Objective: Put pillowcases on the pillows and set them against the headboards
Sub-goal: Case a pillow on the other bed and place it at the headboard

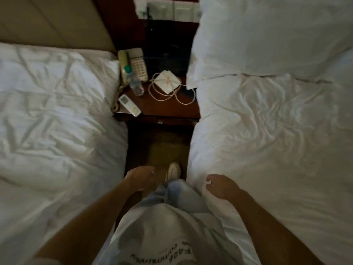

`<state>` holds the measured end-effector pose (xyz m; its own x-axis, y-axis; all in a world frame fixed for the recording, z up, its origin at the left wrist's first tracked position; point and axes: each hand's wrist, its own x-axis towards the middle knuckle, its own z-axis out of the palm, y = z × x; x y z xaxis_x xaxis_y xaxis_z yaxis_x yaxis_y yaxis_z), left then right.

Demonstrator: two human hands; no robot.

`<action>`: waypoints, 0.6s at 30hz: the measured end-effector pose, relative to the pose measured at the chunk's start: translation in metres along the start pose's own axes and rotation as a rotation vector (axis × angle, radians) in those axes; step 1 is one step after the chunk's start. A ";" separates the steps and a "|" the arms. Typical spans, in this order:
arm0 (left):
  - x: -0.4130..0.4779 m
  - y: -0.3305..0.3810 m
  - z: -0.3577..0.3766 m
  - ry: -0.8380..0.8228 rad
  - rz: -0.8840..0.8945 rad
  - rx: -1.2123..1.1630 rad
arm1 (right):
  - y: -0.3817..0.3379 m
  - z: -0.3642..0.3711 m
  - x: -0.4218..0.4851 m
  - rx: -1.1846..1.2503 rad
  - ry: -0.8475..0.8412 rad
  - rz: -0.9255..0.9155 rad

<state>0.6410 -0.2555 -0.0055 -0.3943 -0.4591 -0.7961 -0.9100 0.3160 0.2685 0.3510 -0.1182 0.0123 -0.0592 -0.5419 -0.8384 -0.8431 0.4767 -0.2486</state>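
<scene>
A white pillow [271, 37] in its case lies at the head of the right bed [277, 140], one corner hanging over the nightstand. The left bed [53, 115] carries a rumpled white duvet, and its padded beige headboard [51, 20] shows bare above it. My left hand [140, 177] hangs over the aisle between the beds, fingers loosely curled and holding nothing. My right hand [222, 185] hovers over the near edge of the right bed, fingers relaxed and spread, also holding nothing.
A dark wooden nightstand [162, 109] stands between the beds with a telephone [133, 64], a water bottle [133, 81], a remote [129, 105] and a white pack with a cable [167, 83]. The aisle is narrow; my shoe [174, 169] is on the carpet.
</scene>
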 end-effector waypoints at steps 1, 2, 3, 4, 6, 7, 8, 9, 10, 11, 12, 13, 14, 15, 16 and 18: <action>-0.009 -0.011 0.008 0.014 -0.020 -0.028 | -0.012 0.003 0.004 -0.008 -0.003 -0.012; -0.020 -0.021 0.017 0.028 -0.036 -0.052 | -0.024 0.007 0.007 -0.009 0.005 -0.031; -0.031 -0.031 0.028 0.053 -0.059 -0.076 | -0.036 0.011 0.008 -0.010 0.015 -0.054; -0.042 -0.043 0.040 0.088 -0.089 -0.102 | -0.049 0.018 0.008 -0.023 0.022 -0.075; -0.067 -0.066 0.068 0.130 -0.148 -0.133 | -0.069 0.033 0.003 -0.063 0.037 -0.102; -0.080 -0.076 0.082 0.136 -0.166 -0.150 | -0.077 0.042 0.000 -0.090 0.042 -0.116; -0.092 -0.086 0.097 0.143 -0.177 -0.169 | -0.083 0.051 -0.003 -0.118 0.042 -0.127; -0.106 -0.095 0.111 0.148 -0.187 -0.183 | -0.090 0.061 -0.007 -0.153 0.041 -0.142; -0.120 -0.104 0.126 0.155 -0.185 -0.193 | -0.095 0.072 -0.011 -0.191 0.032 -0.152; -0.135 -0.112 0.140 0.160 -0.188 -0.200 | -0.100 0.084 -0.014 -0.233 0.016 -0.158; -0.148 -0.122 0.154 0.176 -0.199 -0.210 | -0.106 0.096 -0.018 -0.273 -0.008 -0.157; -0.164 -0.132 0.168 0.195 -0.222 -0.225 | -0.112 0.109 -0.022 -0.318 -0.034 -0.162; -0.179 -0.141 0.180 0.217 -0.248 -0.251 | -0.120 0.120 -0.026 -0.357 -0.062 -0.169; -0.194 -0.152 0.191 0.231 -0.277 -0.278 | -0.130 0.129 -0.030 -0.394 -0.088 -0.179; -0.208 -0.162 0.200 0.249 -0.300 -0.303 | -0.141 0.138 -0.033 -0.423 -0.102 -0.188; -0.232 -0.187 0.217 0.278 -0.366 -0.365 | -0.170 0.152 -0.037 -0.455 -0.107 -0.222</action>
<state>0.9301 -0.0281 0.0118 -0.0196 -0.7006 -0.7133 -0.9590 -0.1884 0.2115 0.5774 -0.0740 0.0123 0.1826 -0.5104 -0.8403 -0.9777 -0.0038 -0.2102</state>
